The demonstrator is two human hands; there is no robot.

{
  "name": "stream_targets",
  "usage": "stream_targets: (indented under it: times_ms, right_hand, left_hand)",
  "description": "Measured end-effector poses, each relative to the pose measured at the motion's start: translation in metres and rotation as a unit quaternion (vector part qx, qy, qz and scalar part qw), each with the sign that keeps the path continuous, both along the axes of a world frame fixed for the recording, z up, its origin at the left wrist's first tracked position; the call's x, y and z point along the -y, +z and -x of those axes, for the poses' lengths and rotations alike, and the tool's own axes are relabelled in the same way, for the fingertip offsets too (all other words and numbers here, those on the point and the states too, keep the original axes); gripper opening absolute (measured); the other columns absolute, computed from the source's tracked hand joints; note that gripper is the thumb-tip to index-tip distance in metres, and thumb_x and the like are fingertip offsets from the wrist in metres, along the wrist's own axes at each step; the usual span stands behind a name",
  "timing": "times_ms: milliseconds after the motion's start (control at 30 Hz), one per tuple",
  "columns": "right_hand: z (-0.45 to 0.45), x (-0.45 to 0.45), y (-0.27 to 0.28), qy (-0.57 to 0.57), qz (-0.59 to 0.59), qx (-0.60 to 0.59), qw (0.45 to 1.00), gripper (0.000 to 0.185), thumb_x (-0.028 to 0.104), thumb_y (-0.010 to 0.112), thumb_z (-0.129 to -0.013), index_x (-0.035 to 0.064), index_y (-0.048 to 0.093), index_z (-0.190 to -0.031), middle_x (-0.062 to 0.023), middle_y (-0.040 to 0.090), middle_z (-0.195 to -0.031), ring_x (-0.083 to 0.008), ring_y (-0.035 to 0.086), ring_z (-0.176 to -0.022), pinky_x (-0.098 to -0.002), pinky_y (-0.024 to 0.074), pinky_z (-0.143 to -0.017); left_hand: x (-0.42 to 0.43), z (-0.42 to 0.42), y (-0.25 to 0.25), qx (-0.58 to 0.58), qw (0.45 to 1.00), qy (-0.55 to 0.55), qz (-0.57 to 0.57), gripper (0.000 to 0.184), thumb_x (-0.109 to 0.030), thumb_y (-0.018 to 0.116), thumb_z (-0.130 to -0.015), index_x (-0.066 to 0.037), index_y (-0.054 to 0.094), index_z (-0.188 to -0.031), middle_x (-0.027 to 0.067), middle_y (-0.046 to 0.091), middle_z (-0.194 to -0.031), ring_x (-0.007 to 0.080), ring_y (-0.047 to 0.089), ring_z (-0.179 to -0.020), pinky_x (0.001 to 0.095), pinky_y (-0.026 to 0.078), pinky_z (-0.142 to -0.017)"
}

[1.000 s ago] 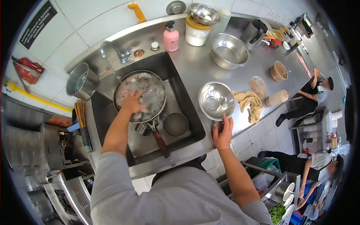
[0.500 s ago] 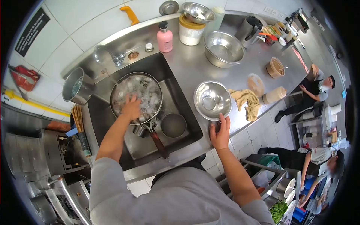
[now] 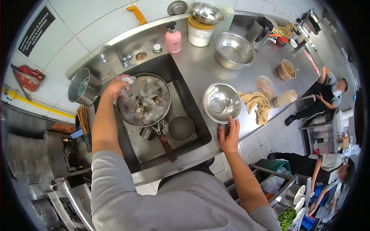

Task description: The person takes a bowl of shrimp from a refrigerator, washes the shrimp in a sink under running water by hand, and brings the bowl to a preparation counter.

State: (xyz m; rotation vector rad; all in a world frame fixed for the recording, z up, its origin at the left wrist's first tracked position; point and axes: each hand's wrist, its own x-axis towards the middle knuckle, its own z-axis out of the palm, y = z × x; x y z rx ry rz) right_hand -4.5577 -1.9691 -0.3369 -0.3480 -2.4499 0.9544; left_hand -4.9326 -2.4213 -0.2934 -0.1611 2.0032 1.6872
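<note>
My left hand (image 3: 116, 87) is closed round a pale, wet lump at the upper left rim of a large round pan (image 3: 148, 98), close to the running faucet (image 3: 125, 59). Whitish and dark pieces lie in water inside the pan, which stands in the sink (image 3: 192, 115). My right hand (image 3: 229, 138) rests its fingertips on the near rim of a shiny metal bowl (image 3: 222, 103) on the counter, fingers spread. Below the pan in the sink are a small round pan (image 3: 181, 128) and a dark red handle (image 3: 167, 147).
A steel pot (image 3: 83, 86) stands left of the sink. Behind are a pink pump bottle (image 3: 173, 38) and a lidded tub (image 3: 199, 32). To the right are a larger bowl (image 3: 234, 50), a tan cloth (image 3: 257, 106) and a squeeze bottle (image 3: 285, 98). Two people are farther right.
My left hand has risen from the water and moved to the pan's upper left rim, now with a pale lump in it. My right hand remains at the bowl.
</note>
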Motion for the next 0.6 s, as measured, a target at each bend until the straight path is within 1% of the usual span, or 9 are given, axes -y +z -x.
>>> stream_targets:
  times_ms: [167,233,267,333,433,467,500,567,600]
  right_hand:
    - [-0.001,0.000,-0.002,-0.011,0.000,0.008,1.000,0.061,0.016,0.070,-0.093,0.0072,0.046,-0.148,-0.0303,0.041,-0.146,-0.0467,0.050,-0.128,-0.0467,0.0468,-0.105]
    - [0.000,-0.001,-0.002,-0.008,-0.003,0.005,1.000,0.060,0.015,0.070,-0.093,0.0071,0.046,-0.147,-0.0300,0.041,-0.146,-0.0463,0.050,-0.129,-0.0465,0.0469,-0.105]
    - [0.000,0.000,-0.003,-0.007,-0.007,0.003,1.000,0.060,0.015,0.070,-0.093,0.0070,0.046,-0.147,-0.0298,0.041,-0.146,-0.0460,0.050,-0.129,-0.0463,0.0469,-0.105]
    - [0.000,0.000,-0.004,-0.007,-0.005,0.003,1.000,0.060,0.015,0.069,-0.093,0.0069,0.046,-0.147,-0.0295,0.041,-0.145,-0.0454,0.050,-0.128,-0.0458,0.0471,-0.104]
    - [0.000,-0.001,-0.003,-0.005,-0.011,0.003,1.000,0.060,0.014,0.069,-0.092,0.0067,0.045,-0.147,-0.0290,0.041,-0.145,-0.0443,0.051,-0.127,-0.0446,0.0476,-0.103]
    - [0.000,0.000,-0.002,-0.004,-0.012,0.004,1.000,0.060,0.013,0.069,-0.092,0.0066,0.045,-0.147,-0.0288,0.041,-0.145,-0.0437,0.052,-0.126,-0.0439,0.0479,-0.103]
    - [0.001,0.000,-0.001,0.001,-0.017,0.004,1.000,0.060,0.013,0.069,-0.092,0.0066,0.045,-0.147,-0.0288,0.041,-0.145,-0.0437,0.052,-0.126,-0.0439,0.0479,-0.103]
    - [0.000,0.001,0.001,-0.002,0.011,0.019,1.000,0.060,0.013,0.069,-0.092,0.0058,0.045,-0.147,-0.0285,0.041,-0.145,-0.0423,0.054,-0.123,-0.0428,0.0493,-0.100]
    - [-0.001,0.003,0.000,-0.009,0.012,0.022,1.000,0.059,0.013,0.068,-0.093,0.0050,0.045,-0.147,-0.0284,0.041,-0.145,-0.0410,0.055,-0.121,-0.0420,0.0503,-0.098]
  left_hand:
    - [-0.010,-0.004,0.043,-0.026,0.999,-0.024,-0.020,0.046,-0.004,0.069,-0.085,-0.009,0.062,-0.130,0.0027,0.070,-0.102,0.0139,0.065,-0.075,0.0327,0.053,-0.063]
    - [-0.003,0.009,0.032,-0.017,0.996,-0.065,0.063,0.044,-0.016,0.075,-0.087,-0.008,0.063,-0.128,0.0055,0.070,-0.098,0.0156,0.066,-0.074,0.0329,0.053,-0.063]
    - [-0.004,0.009,0.026,-0.018,0.996,-0.064,0.063,0.044,-0.016,0.075,-0.087,-0.008,0.063,-0.128,0.0055,0.070,-0.098,0.0156,0.066,-0.074,0.0329,0.053,-0.063]
    - [-0.010,0.010,0.013,-0.056,0.981,-0.050,0.181,0.043,-0.032,0.079,-0.086,-0.007,0.067,-0.119,0.0069,0.071,-0.096,0.0181,0.067,-0.074,0.0350,0.052,-0.062]
    - [-0.014,0.020,-0.016,-0.015,0.958,-0.074,0.276,0.043,-0.038,0.081,-0.084,-0.005,0.071,-0.111,0.0081,0.071,-0.098,0.0206,0.069,-0.079,0.0370,0.055,-0.065]
    - [-0.015,0.017,-0.031,-0.021,0.977,-0.075,0.199,0.047,-0.045,0.079,-0.083,-0.005,0.073,-0.107,0.0120,0.073,-0.107,0.0284,0.072,-0.087,0.0434,0.058,-0.073]
    - [-0.019,0.024,-0.051,-0.021,0.978,-0.070,0.194,0.047,-0.045,0.079,-0.083,-0.005,0.073,-0.107,0.0120,0.073,-0.107,0.0284,0.072,-0.087,0.0434,0.058,-0.073]
    - [-0.023,0.040,-0.083,-0.171,0.858,-0.178,0.450,0.054,-0.050,0.075,-0.083,-0.009,0.072,-0.118,0.0154,0.074,-0.113,0.0360,0.071,-0.101,0.0502,0.057,-0.087]
    - [-0.044,0.020,-0.074,-0.176,0.848,-0.133,0.483,0.058,-0.051,0.074,-0.083,-0.013,0.069,-0.126,0.0157,0.067,-0.127,0.0382,0.063,-0.116,0.0576,0.050,-0.095]
